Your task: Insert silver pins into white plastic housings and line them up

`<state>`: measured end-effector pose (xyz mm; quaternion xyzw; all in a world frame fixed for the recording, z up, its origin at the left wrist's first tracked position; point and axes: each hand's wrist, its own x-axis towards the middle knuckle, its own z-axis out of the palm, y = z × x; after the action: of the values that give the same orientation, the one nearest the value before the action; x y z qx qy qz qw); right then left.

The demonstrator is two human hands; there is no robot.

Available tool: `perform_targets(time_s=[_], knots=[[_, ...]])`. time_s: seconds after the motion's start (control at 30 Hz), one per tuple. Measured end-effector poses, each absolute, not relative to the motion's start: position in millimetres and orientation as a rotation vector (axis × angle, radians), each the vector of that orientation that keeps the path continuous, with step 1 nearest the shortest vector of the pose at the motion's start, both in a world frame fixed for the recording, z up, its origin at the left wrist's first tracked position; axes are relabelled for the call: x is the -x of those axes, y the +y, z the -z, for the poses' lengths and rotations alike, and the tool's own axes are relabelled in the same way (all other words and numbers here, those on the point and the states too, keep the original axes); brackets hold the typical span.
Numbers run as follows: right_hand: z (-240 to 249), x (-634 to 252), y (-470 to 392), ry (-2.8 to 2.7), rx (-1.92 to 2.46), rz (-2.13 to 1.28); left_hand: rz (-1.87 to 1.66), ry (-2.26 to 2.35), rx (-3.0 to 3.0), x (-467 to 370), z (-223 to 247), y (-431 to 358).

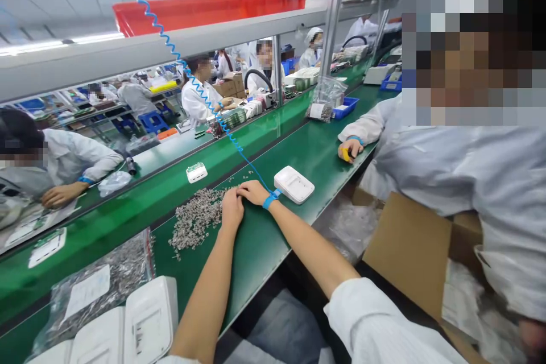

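Note:
My left hand (232, 209) and my right hand (255, 192) meet at the right edge of a heap of small metal parts (198, 219), which look like screws or pins. Both hands are closed, fingertips together; whatever they pinch is hidden or too small to name. A blue wrist strap (270, 199) circles my right wrist, with a coiled blue cord (170, 45) running up from it. Just right of that wrist lies a white plastic housing (294, 185) on the green work surface (256, 244).
Several white housings (151, 318) and a clear bag of metal parts (115, 273) lie at the lower left. White pieces (197, 173) rest on the green conveyor belt (170, 182) beyond. A co-worker's hand (350, 149) is at right, above an open cardboard box (409, 250).

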<state>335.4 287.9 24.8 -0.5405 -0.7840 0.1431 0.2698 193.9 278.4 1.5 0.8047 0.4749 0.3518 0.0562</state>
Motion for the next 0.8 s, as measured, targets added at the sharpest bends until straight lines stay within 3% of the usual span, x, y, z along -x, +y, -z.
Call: perform_targets(time_s=[0.37, 0.63, 0.7, 0.8], knots=[[-46, -358, 354, -2.235, 1.888, -0.299, -0.942, 1.816, -2.422, -199, -9, 261], [-28, -363, 331, -2.49, 1.712, -0.239, -1.452, 1.826, -2.196, -207, -14, 254], [-42, -380, 321, -2.452, 1.703, -0.167, -1.446, 1.727, -2.245, -224, -14, 244], [-71, -417, 303, -2.215, 1.737, 0.062, -1.093, 1.145, -2.705, -267, -16, 219]])
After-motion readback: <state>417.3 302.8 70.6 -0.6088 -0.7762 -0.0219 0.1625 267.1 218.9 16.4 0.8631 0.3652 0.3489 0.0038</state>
